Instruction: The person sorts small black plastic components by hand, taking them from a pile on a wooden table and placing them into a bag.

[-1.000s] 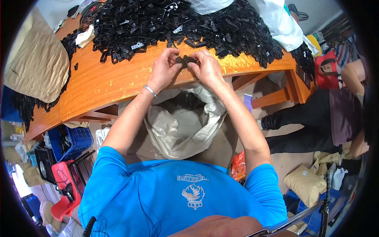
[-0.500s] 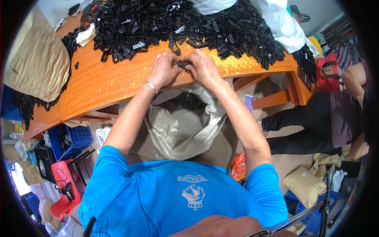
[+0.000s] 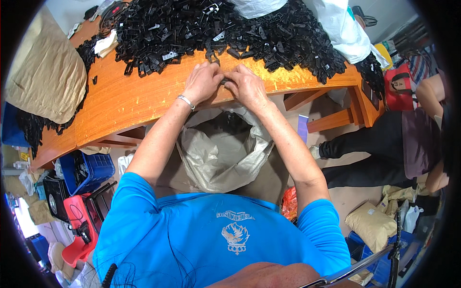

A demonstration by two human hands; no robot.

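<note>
At the front edge of the wooden table (image 3: 125,105), my left hand (image 3: 204,82) and my right hand (image 3: 246,85) meet with curled fingers. Between their fingertips they pinch a small black plastic part (image 3: 224,81), mostly covered by the fingers. Just beyond my hands, a large pile of similar black plastic parts (image 3: 230,29) spreads over the far tabletop. One loose looped black part (image 3: 213,57) lies at the pile's near edge. Below my hands, between my forearms, an open pale woven sack (image 3: 216,168) hangs or stands with dark contents inside.
A tan paper-like sack (image 3: 45,72) rests on the table's left end, with more black parts under it. White bags (image 3: 341,33) sit at the back right. A person in dark trousers (image 3: 370,153) stands at right. Left below are a blue crate (image 3: 91,175) and a red chair (image 3: 79,225).
My hands have drawn closer together, and my left fingers now cover more of the small black part, which showed plainly between the fingertips before.
</note>
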